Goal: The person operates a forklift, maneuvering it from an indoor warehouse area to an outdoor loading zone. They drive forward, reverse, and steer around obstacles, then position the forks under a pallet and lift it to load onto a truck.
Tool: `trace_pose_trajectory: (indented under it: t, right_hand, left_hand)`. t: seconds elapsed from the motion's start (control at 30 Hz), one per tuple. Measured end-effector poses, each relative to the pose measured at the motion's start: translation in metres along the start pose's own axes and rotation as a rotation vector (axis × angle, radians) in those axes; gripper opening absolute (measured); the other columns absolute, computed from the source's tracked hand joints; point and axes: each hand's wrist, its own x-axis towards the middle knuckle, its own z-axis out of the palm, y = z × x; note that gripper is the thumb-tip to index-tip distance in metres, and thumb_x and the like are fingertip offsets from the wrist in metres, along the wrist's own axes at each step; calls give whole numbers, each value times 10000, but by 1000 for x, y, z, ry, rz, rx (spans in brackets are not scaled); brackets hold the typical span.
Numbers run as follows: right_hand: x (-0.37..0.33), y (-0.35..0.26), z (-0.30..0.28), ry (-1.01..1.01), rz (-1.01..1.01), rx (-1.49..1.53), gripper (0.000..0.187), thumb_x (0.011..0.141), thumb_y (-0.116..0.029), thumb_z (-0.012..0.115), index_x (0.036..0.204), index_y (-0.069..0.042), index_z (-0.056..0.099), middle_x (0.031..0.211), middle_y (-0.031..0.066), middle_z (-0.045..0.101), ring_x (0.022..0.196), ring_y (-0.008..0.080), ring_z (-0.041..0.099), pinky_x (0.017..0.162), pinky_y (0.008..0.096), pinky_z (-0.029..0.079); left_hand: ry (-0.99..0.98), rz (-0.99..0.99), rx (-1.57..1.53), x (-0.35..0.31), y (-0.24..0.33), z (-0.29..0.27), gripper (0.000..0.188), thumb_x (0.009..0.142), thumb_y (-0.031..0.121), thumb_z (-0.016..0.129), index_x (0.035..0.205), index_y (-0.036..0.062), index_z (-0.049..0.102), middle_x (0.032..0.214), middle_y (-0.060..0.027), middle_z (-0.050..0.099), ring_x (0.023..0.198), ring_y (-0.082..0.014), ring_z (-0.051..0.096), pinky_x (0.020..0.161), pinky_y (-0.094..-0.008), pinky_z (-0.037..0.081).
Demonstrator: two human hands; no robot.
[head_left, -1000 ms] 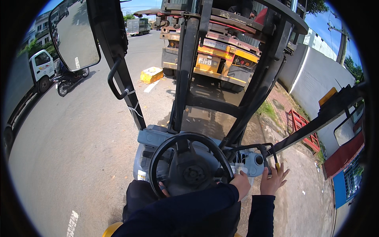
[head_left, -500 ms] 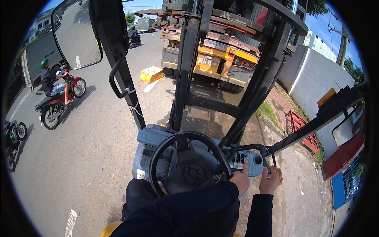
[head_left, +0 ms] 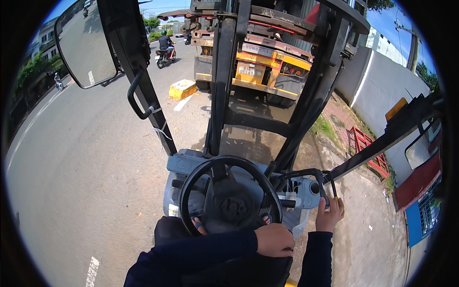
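My left forearm crosses my lap, and my left hand (head_left: 275,240) lies over my right thigh with its fingers curled in. Its palm side is hidden; nothing shows in it. Just above is the black steering wheel (head_left: 191,184) of the forklift, which no hand touches. To the right, my right hand (head_left: 329,215) has its fingers around a black control lever (head_left: 323,195) beside the grey console (head_left: 303,190). A second lever tip (head_left: 336,198) shows by its fingertips.
Ahead rises the black forklift mast (head_left: 224,81), and beyond it stands a truck's yellow rear (head_left: 260,67). A yellow block (head_left: 182,89) sits on the road. A person rides a motorcycle (head_left: 165,56) ahead. A white wall (head_left: 389,91) and red metal frame (head_left: 369,152) are at the right.
My left hand has moved back from the wheel's right rim to my thigh, its raised finger now curled. My right hand remains by the levers. The red motorcycle has left the left side.
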Motion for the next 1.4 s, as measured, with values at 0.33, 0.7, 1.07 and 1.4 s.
trace_pose_trajectory:
  t: [0.33, 0.7, 1.07, 1.4]
  right_hand:
    - [-27, -23, -47, -49, 63, 0, 308, 938, -353, 700, 1053, -73, 759, 1084, 132, 739, 1303, 396, 538, 1121, 584, 327]
    - [-10, -15, -70, -22, 67, 39, 309, 918, -364, 712, 1041, -86, 763, 1044, 136, 746, 1289, 399, 545, 1124, 565, 327]
    - [-18, -22, -124, -128, 106, 71, 347, 954, -397, 675, 1112, -103, 767, 1176, 155, 729, 1348, 394, 501, 1158, 617, 245]
    - [-52, -19, -111, -127, 221, 1, 299, 974, -326, 651, 1154, -100, 726, 1584, 168, 462, 1567, 438, 202, 1167, 749, 150]
  left_hand:
    - [252, 114, 207, -74, 46, 36, 219, 956, 259, 661, 1045, 74, 739, 1056, -69, 730, 1149, -273, 645, 1173, -481, 404]
    - [465, -81, 366, -183, 88, 37, 418, 839, 184, 746, 1251, 120, 704, 1414, -35, 640, 1434, -240, 507, 1238, -532, 315]
    - [884, -405, 511, -231, 113, 7, 302, 762, 73, 694, 1050, 126, 765, 1230, -13, 747, 1327, -246, 617, 1200, -579, 325]
    - [913, -466, 385, -185, 116, 43, 272, 770, 39, 675, 1013, 116, 768, 1233, -28, 749, 1305, -253, 632, 1159, -549, 382]
